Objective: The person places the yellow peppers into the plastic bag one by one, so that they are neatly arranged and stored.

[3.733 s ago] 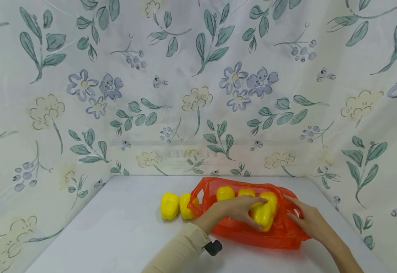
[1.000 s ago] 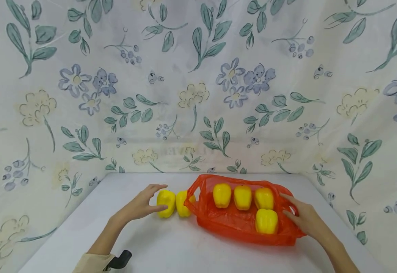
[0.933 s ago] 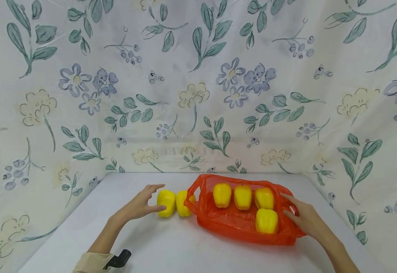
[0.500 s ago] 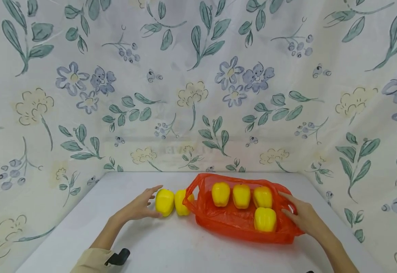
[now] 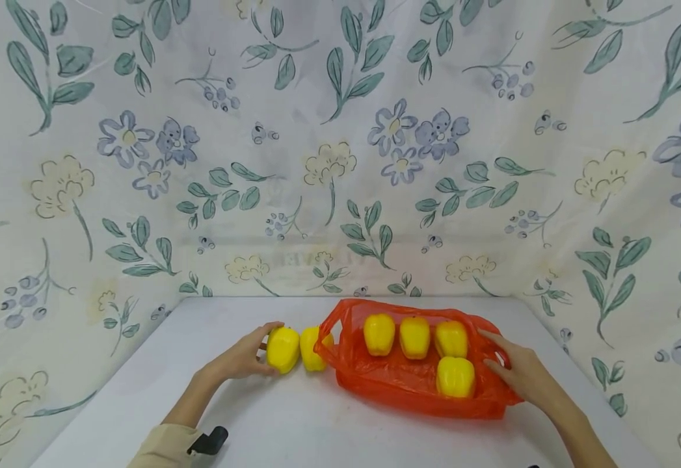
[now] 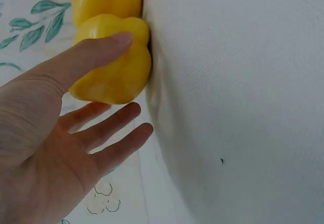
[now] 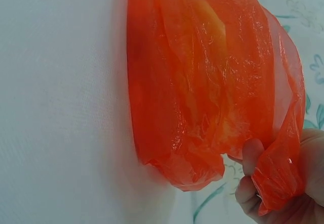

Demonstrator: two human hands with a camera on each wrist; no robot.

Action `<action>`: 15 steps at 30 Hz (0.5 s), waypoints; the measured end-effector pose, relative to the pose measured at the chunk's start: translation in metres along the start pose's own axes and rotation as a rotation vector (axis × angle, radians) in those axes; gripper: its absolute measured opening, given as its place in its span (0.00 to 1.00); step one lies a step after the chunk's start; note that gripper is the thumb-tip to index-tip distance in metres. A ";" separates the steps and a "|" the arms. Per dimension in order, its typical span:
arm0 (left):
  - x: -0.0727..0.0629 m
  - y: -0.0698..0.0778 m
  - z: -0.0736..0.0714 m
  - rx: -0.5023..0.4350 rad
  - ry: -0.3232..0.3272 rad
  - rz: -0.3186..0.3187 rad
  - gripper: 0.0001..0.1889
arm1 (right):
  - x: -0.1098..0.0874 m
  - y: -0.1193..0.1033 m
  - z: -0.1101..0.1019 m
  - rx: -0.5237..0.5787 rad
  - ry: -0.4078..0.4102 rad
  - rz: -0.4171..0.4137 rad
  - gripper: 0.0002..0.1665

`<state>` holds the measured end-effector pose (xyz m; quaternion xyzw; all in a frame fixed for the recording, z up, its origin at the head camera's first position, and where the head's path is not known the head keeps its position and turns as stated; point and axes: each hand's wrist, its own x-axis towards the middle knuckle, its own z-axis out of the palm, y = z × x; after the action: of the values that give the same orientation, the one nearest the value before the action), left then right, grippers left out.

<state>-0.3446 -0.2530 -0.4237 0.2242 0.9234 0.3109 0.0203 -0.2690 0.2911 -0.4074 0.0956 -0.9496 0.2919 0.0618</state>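
Note:
My left hand (image 5: 248,354) is at the leftmost yellow bell pepper (image 5: 283,350), pinching it between thumb and index finger. In the left wrist view the thumb lies across this bell pepper (image 6: 114,72), while the other fingers spread below it. Beside it stands a second yellow bell pepper (image 5: 315,349), partly behind the handle of a red plastic bag (image 5: 395,390). Several yellow bell peppers (image 5: 455,377) rest inside the bag, whose mouth faces up. At the bag's right end, my right hand (image 5: 518,370) grips its other handle (image 7: 278,178), bunched between the fingers.
The white table (image 5: 293,422) runs back to a floral-patterned curtain (image 5: 340,162), which also encloses both sides. A black wrist-camera mount (image 5: 210,442) sticks out by the left sleeve.
My left hand has let go of a bell pepper in the bag, moved left, and closed in on the leftmost bell pepper. My right hand stays at the bag handle.

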 end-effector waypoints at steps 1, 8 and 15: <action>0.001 0.000 0.000 0.001 0.002 0.000 0.49 | 0.000 0.000 0.000 0.000 0.000 -0.003 0.36; 0.004 0.001 0.001 0.001 0.007 -0.034 0.50 | -0.001 0.000 -0.002 0.004 -0.002 -0.007 0.36; 0.004 0.006 0.003 0.027 0.023 -0.048 0.49 | -0.001 0.001 0.001 -0.001 0.001 -0.009 0.36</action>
<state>-0.3450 -0.2456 -0.4221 0.1986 0.9329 0.3003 0.0139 -0.2684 0.2913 -0.4083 0.0996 -0.9494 0.2910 0.0634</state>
